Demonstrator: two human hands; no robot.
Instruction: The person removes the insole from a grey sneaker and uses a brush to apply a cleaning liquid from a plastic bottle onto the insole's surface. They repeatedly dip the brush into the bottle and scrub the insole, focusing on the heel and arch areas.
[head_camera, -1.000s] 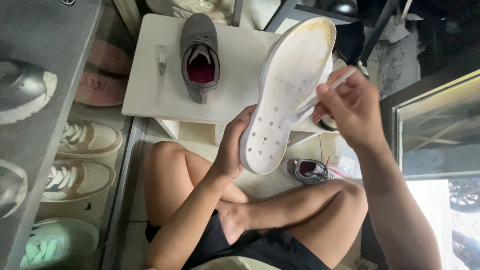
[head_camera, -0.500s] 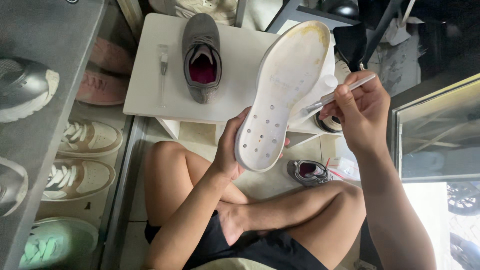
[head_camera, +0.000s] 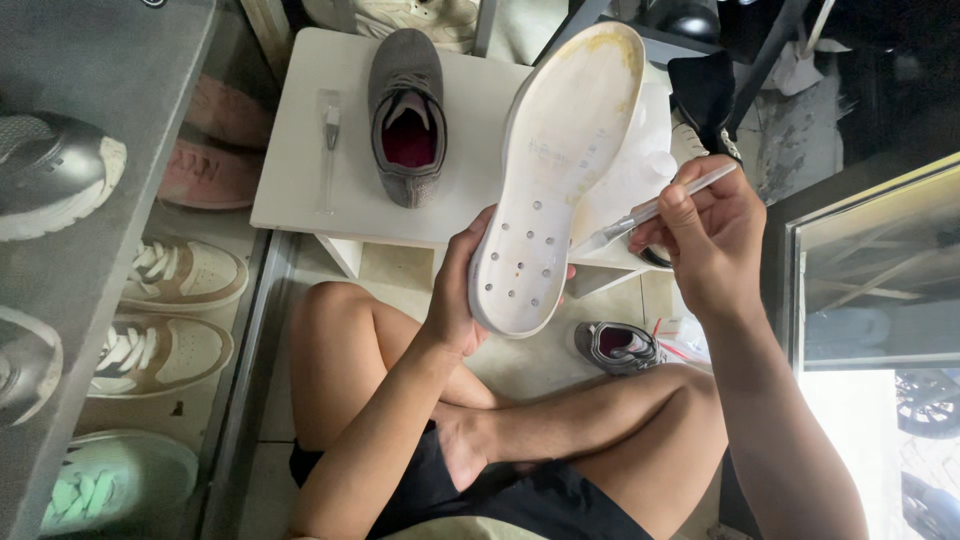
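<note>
The left hand (head_camera: 462, 290) grips a white shoe sole (head_camera: 555, 180) by its heel end, fingers wrapped around the edge, and holds it tilted up over the near edge of the small white surface (head_camera: 300, 170). The flat inner face of the sole is turned toward the camera, showing a scatter of small holes near the heel and a yellowish stain at the toe, which points away from the person. The right hand (head_camera: 705, 235) is closed around a thin clear-handled brush (head_camera: 650, 210), held like a pen; its tip lies just beside the sole's right edge, though whether it touches cannot be told.

Beyond the sole on the surface, a grey shoe with a dark red lining (head_camera: 407, 115) sits upright, toe pointing away. Left of that shoe lies a second small brush (head_camera: 328, 145) with a clear handle. Below the sole, on the floor beside the person's crossed bare legs, lies a small grey shoe (head_camera: 620, 346). Far left of the surface, several sneakers (head_camera: 165, 315) stand in rows on the floor and on a grey shelf (head_camera: 90, 90).
</note>
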